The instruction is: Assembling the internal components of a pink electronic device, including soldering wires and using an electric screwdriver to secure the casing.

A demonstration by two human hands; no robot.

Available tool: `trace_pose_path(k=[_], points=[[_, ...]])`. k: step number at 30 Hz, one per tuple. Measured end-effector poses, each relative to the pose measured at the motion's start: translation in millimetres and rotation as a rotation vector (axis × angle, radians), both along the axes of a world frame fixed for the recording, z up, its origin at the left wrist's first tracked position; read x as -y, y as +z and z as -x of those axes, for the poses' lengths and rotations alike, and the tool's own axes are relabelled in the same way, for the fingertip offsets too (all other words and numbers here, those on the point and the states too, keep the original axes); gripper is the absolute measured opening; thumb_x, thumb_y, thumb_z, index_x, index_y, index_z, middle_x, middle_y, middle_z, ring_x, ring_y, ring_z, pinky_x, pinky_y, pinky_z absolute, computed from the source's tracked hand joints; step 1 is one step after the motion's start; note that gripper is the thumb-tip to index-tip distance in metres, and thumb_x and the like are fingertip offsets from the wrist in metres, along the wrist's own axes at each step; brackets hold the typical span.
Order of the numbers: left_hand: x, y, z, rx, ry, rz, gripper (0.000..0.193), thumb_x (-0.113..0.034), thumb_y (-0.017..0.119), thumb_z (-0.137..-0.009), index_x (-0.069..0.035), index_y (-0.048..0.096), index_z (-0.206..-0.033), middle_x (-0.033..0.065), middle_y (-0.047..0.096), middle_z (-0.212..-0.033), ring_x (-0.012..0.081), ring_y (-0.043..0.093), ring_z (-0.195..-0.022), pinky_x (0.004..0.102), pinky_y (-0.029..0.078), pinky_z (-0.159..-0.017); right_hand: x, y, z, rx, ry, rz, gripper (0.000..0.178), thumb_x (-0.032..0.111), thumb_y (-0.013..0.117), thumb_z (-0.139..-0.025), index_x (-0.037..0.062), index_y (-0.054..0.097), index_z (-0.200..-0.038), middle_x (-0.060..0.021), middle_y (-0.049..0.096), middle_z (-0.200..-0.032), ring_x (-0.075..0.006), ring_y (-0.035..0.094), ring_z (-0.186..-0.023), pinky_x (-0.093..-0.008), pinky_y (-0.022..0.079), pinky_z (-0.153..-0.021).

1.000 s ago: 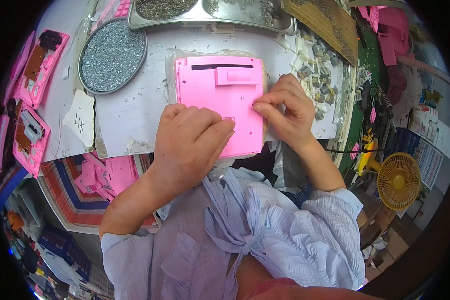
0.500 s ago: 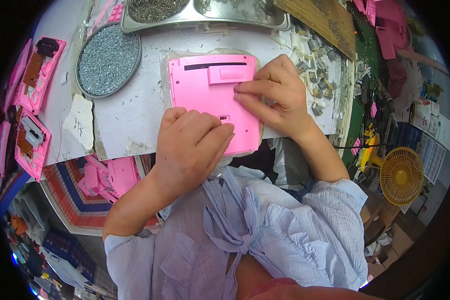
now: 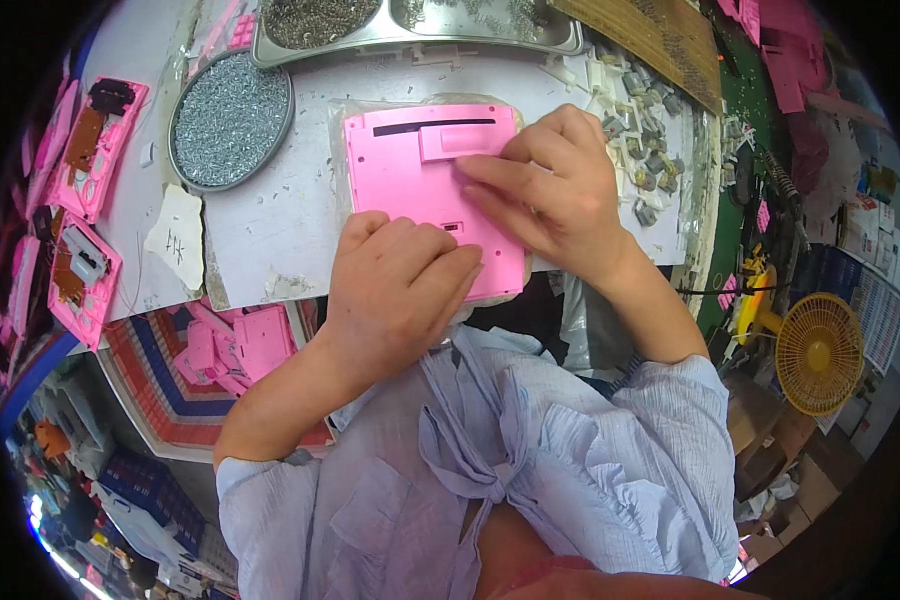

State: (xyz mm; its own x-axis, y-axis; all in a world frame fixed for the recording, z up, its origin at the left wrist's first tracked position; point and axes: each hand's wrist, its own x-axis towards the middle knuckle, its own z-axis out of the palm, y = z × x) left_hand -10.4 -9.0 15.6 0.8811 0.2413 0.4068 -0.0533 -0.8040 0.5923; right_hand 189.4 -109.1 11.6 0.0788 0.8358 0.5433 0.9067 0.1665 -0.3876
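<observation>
In front of me a flat pink plastic housing [image 3: 400,180] lies on a clear plastic sheet [image 3: 340,150] at the table's near edge. It has a dark slot along its far side, a raised block below that and several small holes. My left hand [image 3: 400,285] rests over its lower left part, fingers curled and closed; whatever they hold is hidden. Above the right half hovers my right hand [image 3: 560,190], thumb and fingers brought together in a pinch close to the raised block. Anything between those fingertips is too small to make out.
A round tray of silvery screws [image 3: 232,120] stands at the left, near a metal tray [image 3: 420,38] of small springs or fasteners. Small metal-and-white parts [image 3: 650,150] lie scattered at right. Pink assemblies [image 3: 85,270] line the left; a yellow fan [image 3: 818,352] is at right.
My right fingertips have shifted a little toward the raised block on the housing. My left hand stays on the housing's lower left, and the whole view has moved slightly.
</observation>
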Motion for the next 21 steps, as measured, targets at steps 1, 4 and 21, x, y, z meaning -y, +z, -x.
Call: trace_pose_path(k=[1,4,21], points=[[-0.4,-2.3,3.1,0.005,0.014,-0.008,0.020,-0.012,0.078,-0.079,-0.011,0.073,-0.098,0.0005,0.062,-0.086,0.0180,0.059,-0.076,0.0366,0.040,-0.079,-4.5,1.4,1.6,0.024,0.017,-0.019,0.022,0.017,0.083,-0.071,0.0150,0.075,-0.092,0.0026,0.061,-0.081,-0.0217,0.054,-0.078,-0.0378,0.040,-0.077],[-1.6,-4.2,9.6,0.012,0.051,-0.016,0.018,-0.014,0.077,-0.081,-0.012,0.072,-0.098,0.0000,0.061,-0.085,0.0172,0.058,-0.076,0.0358,0.039,-0.078,-6.4,3.2,-1.4,0.039,0.025,-0.023,0.024,0.018,0.083,-0.072,0.0147,0.074,-0.094,0.0022,0.061,-0.082,-0.0227,0.055,-0.078,-0.0393,0.042,-0.077],[6.4,-7.7,-8.8,0.016,-0.038,-0.109,0.019,-0.013,0.075,-0.078,-0.011,0.072,-0.096,0.0009,0.060,-0.085,0.0189,0.058,-0.075,0.0373,0.041,-0.076,-42.0,21.8,-10.0,0.547,0.259,0.085,0.009,0.021,0.066,-0.075,0.0144,0.060,-0.077,0.0013,0.057,-0.065,-0.0162,0.062,-0.064,-0.0320,0.047,-0.052]])
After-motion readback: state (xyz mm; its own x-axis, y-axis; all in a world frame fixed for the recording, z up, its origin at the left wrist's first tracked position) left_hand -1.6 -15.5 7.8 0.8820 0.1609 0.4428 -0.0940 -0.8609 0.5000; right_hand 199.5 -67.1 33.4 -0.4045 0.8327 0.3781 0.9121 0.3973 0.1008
